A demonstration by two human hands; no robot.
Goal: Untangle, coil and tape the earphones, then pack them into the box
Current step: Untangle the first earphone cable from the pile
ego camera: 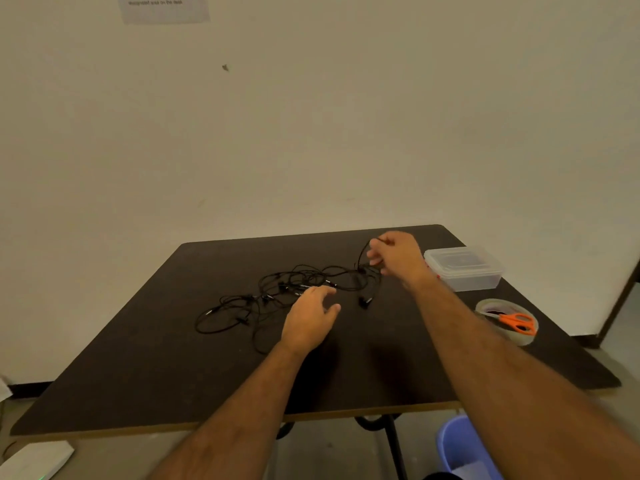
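Two hands in play right now, both over the mess. My right hand (398, 252) has a loop of cable pinched and lifted off the table (138, 358), which I reckon is to find one strand and tease it free of the rest. My left hand (310, 318) hovers with fingers relaxed and holding nothing, just at the near edge of the pile, probably ready to pin the tangle down while the other pulls.

The earphones (277, 296) sprawl across the middle of the table, still knotted. Can't count how many sets are in there, too tangled to say.

Off to the right: one clear plastic box (464, 268) with its lid on, one roll of tape (519, 336), and one pair of orange scissors (517, 322) lying on top of the roll. Handy for later, nothing touched yet.
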